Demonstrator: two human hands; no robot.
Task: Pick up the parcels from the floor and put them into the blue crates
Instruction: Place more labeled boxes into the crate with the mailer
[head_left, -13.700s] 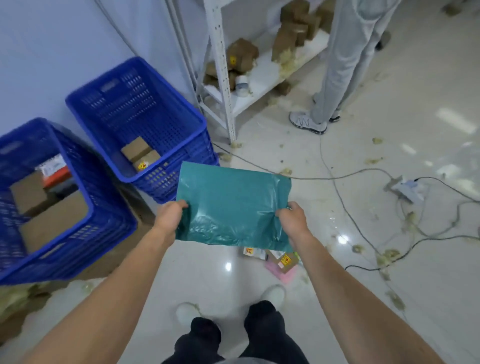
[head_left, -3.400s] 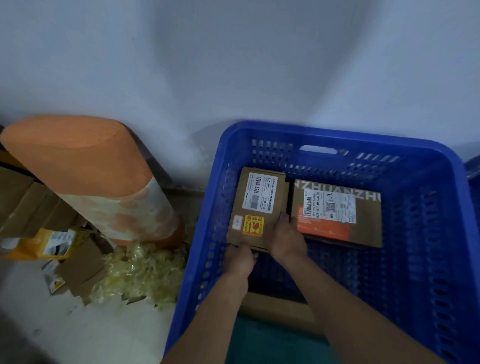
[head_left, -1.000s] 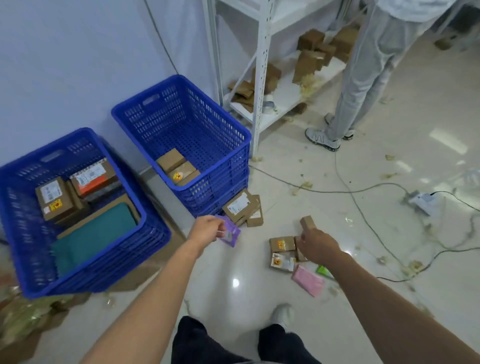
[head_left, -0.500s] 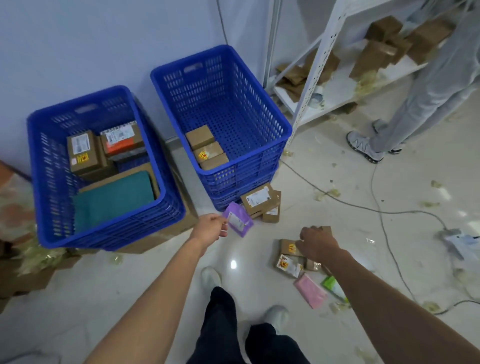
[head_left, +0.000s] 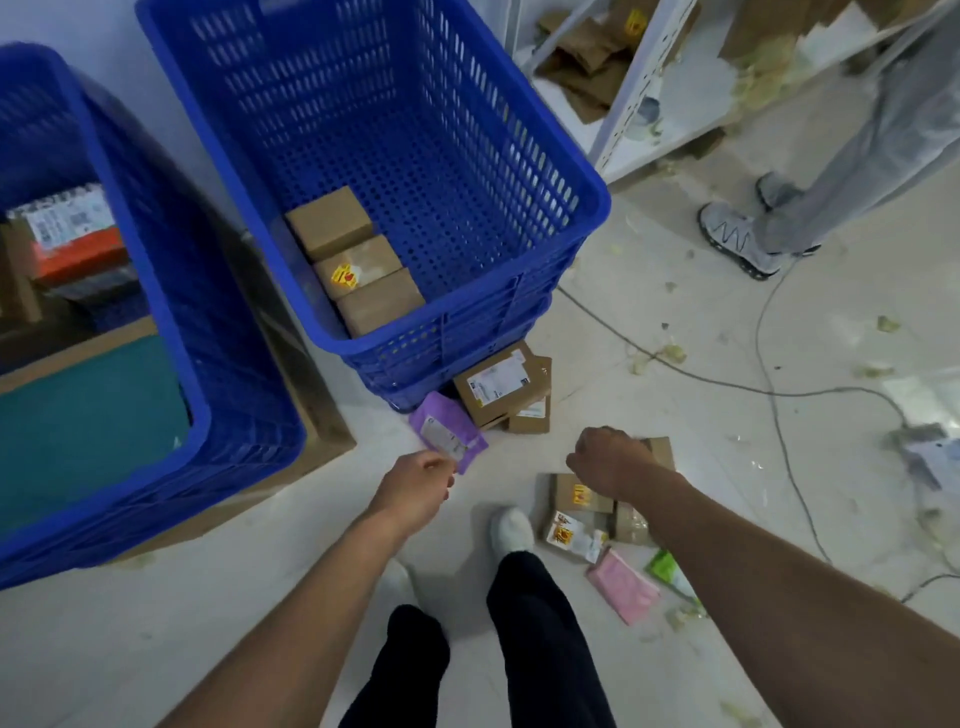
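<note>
My left hand (head_left: 415, 488) pinches a purple pouch (head_left: 447, 436) just above the floor, near the front corner of the middle blue crate (head_left: 597, 208). That crate holds three brown boxes (head_left: 353, 260). The left blue crate (head_left: 202, 415) holds a teal bag (head_left: 88, 415) and a labelled box (head_left: 72, 234). My right hand (head_left: 608, 460) is curled round a small cardboard box (head_left: 660, 448), mostly hidden behind it. On the floor lie a labelled brown box (head_left: 501, 387), several small boxes (head_left: 576, 493), a pink mailer (head_left: 623, 587) and a green pouch (head_left: 667, 571).
A white shelf unit (head_left: 623, 78) with brown parcels stands at the back right. Another person's legs (head_left: 857, 156) and shoe (head_left: 737, 244) are beside it. Cables (head_left: 769, 389) and a power strip (head_left: 924, 452) cross the littered floor on the right. My feet (head_left: 511, 530) stand below the hands.
The view has closed in on the crates and floor parcels. Both hands keep their hold, the left on the purple pouch, and have shifted slightly toward the middle crate.
</note>
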